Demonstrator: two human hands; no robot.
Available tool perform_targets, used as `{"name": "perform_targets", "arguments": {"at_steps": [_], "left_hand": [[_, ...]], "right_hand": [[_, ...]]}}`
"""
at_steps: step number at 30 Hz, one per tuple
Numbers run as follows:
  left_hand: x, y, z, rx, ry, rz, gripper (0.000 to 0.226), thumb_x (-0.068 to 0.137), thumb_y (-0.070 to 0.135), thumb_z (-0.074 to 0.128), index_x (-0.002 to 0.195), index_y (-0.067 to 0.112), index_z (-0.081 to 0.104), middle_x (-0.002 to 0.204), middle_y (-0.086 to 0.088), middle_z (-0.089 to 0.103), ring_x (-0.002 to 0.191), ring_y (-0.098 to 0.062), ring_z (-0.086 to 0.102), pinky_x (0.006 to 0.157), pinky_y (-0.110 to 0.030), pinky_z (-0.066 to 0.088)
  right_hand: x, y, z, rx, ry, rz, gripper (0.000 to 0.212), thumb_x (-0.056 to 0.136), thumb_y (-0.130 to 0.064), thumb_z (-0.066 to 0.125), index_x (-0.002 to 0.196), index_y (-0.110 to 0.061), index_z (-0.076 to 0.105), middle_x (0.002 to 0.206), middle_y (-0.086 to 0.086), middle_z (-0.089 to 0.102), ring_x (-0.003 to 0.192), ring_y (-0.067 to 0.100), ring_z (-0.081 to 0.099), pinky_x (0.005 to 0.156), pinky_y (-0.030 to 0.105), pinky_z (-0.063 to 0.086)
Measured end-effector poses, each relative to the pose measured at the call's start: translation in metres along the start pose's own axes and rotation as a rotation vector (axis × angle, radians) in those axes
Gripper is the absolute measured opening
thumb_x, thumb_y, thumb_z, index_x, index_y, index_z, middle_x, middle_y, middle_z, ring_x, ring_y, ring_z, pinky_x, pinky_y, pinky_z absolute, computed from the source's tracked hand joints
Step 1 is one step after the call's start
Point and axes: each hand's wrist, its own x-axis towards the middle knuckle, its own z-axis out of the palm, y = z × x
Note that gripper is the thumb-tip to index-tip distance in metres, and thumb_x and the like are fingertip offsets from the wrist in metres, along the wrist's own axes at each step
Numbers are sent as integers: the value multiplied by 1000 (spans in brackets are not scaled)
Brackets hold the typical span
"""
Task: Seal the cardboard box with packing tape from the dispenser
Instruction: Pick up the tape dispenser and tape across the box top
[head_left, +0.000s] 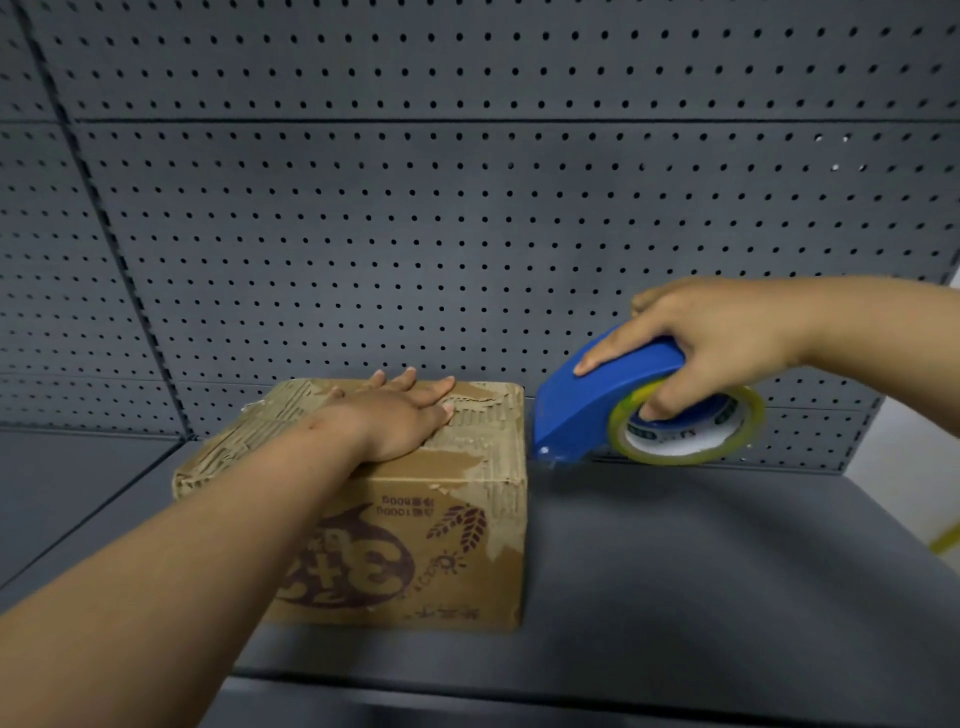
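A worn brown cardboard box (447, 530) with dark red print stands on a dark grey shelf (701, 571), its top flaps closed and their paper torn. My left hand (400, 415) lies flat on the box top, fingers spread, pressing down. My right hand (711, 343) grips a blue tape dispenser (587, 400) holding a roll of clear yellowish tape (685, 431). The dispenser hovers just right of the box's far right corner, its nose pointing down and left, a small gap away from the box.
A grey pegboard wall (467, 208) rises right behind the shelf. Open shelf surface lies to the right and in front of the box. The shelf's front edge (571, 686) runs along the bottom. A yellow strip (945, 540) shows at far right.
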Motion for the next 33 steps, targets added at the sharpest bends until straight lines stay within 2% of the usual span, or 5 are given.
{"name": "perform_targets", "arguments": {"at_steps": [4,11,26,31,33], "left_hand": [[1,-1,-1,0,-6,0,53,91,61,14,143,54,3,160,7,-5,147,-23,-7,116,-56,1],[3,-1,0,-8,-15,-3,53,91,61,14,142,54,3,160,7,-5,147,-24,-7,115,-58,1],[-1,0,-1,-18,-13,-8,53,91,60,15,143,54,4,160,8,-5,147,-23,-7,116,-55,0],[-1,0,-1,-24,-16,-5,53,91,60,15,143,53,3,160,7,-6,147,-24,-8,115,-55,0],[-3,2,-1,-17,-11,-2,53,92,60,15,143,53,3,160,7,-6,147,-24,-7,115,-55,0]], "right_hand": [[-8,0,-2,63,-65,2,55,67,-35,74,110,-61,51,88,-12,43,70,-10,48,60,13,38],[-2,-15,-9,48,-116,22,51,69,-30,73,108,-58,55,85,-16,53,74,11,56,66,22,45],[0,-26,-3,19,-24,75,49,72,-27,70,111,-52,57,82,-23,49,74,5,53,63,18,39],[-14,-30,-3,-16,-74,72,51,68,-32,71,109,-56,54,85,-8,56,71,11,56,60,20,41],[-7,-30,-1,-6,-49,69,49,71,-29,70,110,-55,55,82,-16,53,70,8,54,59,19,38]]}}
